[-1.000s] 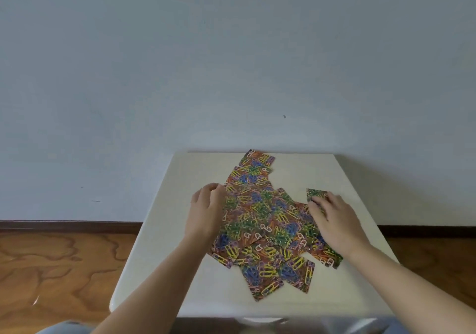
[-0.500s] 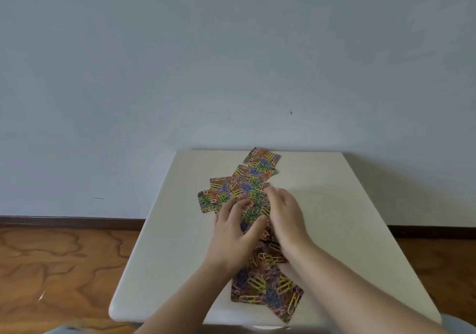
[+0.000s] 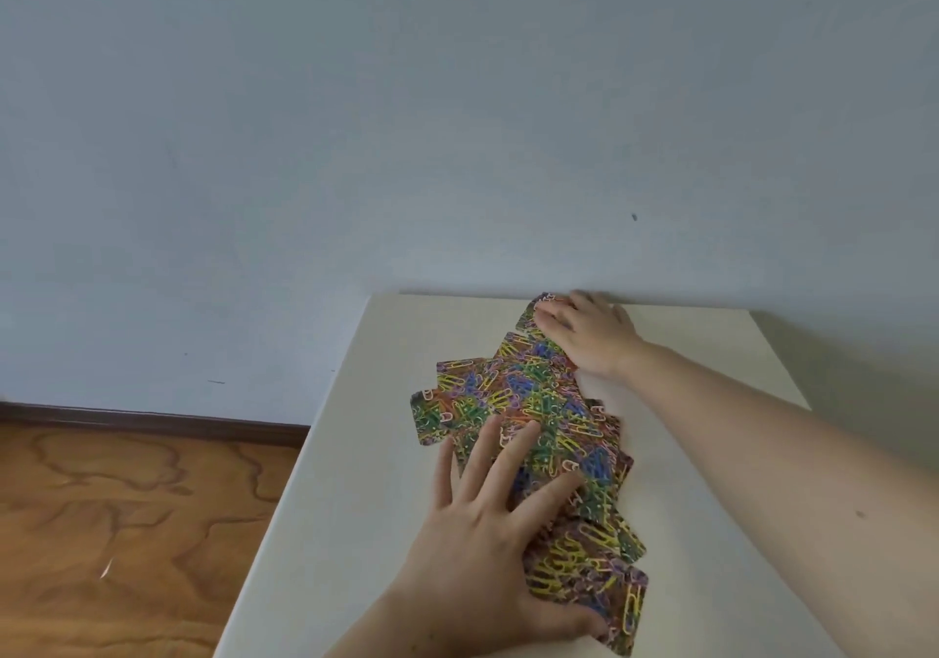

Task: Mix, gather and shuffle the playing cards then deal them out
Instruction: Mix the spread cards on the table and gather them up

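Note:
Several playing cards [image 3: 528, 403] with a colourful paper-clip pattern on their backs lie face down in a long loose spread down the middle of a white table [image 3: 711, 479]. My left hand [image 3: 488, 520] lies flat on the near part of the spread, fingers straight and splayed, pressing the cards. My right hand [image 3: 589, 332] reaches to the far end of the spread by the wall, its fingers laid over the farthest cards. Cards under both palms are hidden.
The table stands against a pale blue wall [image 3: 457, 124]. Its left edge [image 3: 305, 454] drops to a wooden floor [image 3: 127, 530] with a dark skirting board. Bare tabletop shows to the right of the cards.
My right hand has moved from the middle of the pile to its far end by the wall. My left hand has slid nearer and flattened. The view has shifted left.

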The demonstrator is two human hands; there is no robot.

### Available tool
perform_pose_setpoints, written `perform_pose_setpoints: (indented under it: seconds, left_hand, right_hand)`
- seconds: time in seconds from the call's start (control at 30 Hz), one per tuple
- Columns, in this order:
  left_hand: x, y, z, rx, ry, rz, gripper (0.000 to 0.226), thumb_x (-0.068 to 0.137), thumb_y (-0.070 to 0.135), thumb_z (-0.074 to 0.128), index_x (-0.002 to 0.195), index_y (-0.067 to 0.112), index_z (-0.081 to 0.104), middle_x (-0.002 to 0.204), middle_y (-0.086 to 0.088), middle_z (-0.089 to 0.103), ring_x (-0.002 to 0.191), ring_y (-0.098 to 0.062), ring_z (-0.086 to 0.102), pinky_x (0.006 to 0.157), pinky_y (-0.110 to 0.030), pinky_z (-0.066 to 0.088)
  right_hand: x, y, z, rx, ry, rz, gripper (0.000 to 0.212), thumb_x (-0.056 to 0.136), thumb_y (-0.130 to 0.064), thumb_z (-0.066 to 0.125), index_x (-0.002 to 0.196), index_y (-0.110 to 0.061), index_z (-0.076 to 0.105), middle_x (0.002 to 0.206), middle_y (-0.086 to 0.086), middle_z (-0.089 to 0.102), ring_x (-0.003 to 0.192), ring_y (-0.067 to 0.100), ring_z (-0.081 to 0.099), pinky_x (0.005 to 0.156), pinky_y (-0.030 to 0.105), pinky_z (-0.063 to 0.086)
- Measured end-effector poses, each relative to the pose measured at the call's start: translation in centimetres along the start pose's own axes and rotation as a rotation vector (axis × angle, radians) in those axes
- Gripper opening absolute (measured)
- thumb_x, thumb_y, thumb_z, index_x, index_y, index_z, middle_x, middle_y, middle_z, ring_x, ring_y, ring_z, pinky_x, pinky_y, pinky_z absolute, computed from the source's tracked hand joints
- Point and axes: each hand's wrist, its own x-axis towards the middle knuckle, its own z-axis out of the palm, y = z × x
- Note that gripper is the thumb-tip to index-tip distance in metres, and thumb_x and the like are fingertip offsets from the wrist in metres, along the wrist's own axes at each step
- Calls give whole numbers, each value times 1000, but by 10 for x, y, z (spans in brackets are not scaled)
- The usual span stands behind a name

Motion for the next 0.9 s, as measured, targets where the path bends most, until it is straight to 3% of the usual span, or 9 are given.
perform_pose_setpoints:
  seconds: [0.07, 0.13, 0.27, 0.4, 0.5, 0.6, 0.67, 0.8, 0.9]
  left_hand:
    - [3, -4, 2, 19, 12, -49, 103, 59, 101, 35, 150, 55, 18, 168, 5, 6, 153, -35, -6, 114, -71, 8]
    - [11, -13, 0, 26, 18, -138, 106, 55, 104, 30, 149, 58, 9, 168, 5, -6, 151, -36, -15, 116, -67, 0]
    - [34, -26, 0, 6, -43, -249, 111, 53, 104, 27, 146, 59, -14, 164, 5, -25, 148, -31, -29, 119, -61, -6]
    - [44, -18, -1, -39, -29, -232, 109, 59, 98, 37, 151, 54, -2, 166, 3, -17, 152, -23, -17, 119, -60, 1]
    - [42, -17, -10, -201, 13, -193, 99, 65, 93, 44, 151, 51, 17, 167, 4, -4, 153, -17, -3, 121, -54, 11]
    - [45, -32, -24, -391, 152, -284, 69, 80, 79, 44, 138, 43, 45, 161, 3, 23, 148, -17, 21, 117, -44, 25]
    - [58, -52, -32, -308, 226, -366, 56, 89, 67, 44, 135, 36, 51, 156, -1, 34, 145, -23, 31, 116, -43, 27]
    - [96, -93, -35, -164, 22, -493, 63, 95, 69, 26, 151, 40, 31, 165, -4, 20, 152, -27, 12, 121, -48, 12]
    - [111, -101, -25, -182, -90, -481, 66, 96, 69, 18, 154, 40, 23, 167, -6, 17, 154, -28, 6, 123, -48, 5]
  right_hand:
    - [-6, 1, 7, -12, 20, -91, 81, 83, -79, 0, 149, -44, 30, 165, -4, 17, 153, 21, 5, 122, 52, 3]
    - [-20, 3, 10, 29, -7, -211, 87, 78, -84, -3, 149, -46, 30, 166, -8, 15, 153, 17, 1, 123, 45, -1]
    - [-63, -1, 15, 146, -46, -339, 76, 85, -81, 8, 148, -46, 31, 162, -12, 23, 151, 8, 7, 122, 35, 3]
    - [-108, -10, 22, 305, -44, -264, 85, 79, -88, 17, 147, -41, 38, 159, -14, 27, 148, 4, 16, 115, 25, 17]
    - [-132, -14, 25, 317, 52, -182, 89, 77, -88, 23, 147, -35, 39, 158, -14, 27, 146, 5, 23, 110, 21, 22]
    - [-157, -15, 24, 365, 79, -112, 90, 73, -90, 32, 149, -43, 29, 165, -13, 5, 151, 8, 6, 120, 35, 17]
    - [-177, -14, 27, 315, 44, -121, 93, 68, -93, 39, 149, -52, 17, 165, -12, -13, 152, 11, -6, 123, 42, 8]
    - [-213, -13, 41, 59, -11, -184, 109, 56, -102, 37, 144, -61, -12, 156, -12, -40, 147, 15, -30, 118, 39, -17]
    - [-221, -18, 48, -72, 24, -158, 114, 57, -104, 25, 149, -50, -16, 156, -1, -41, 147, 22, -31, 119, 41, -18]
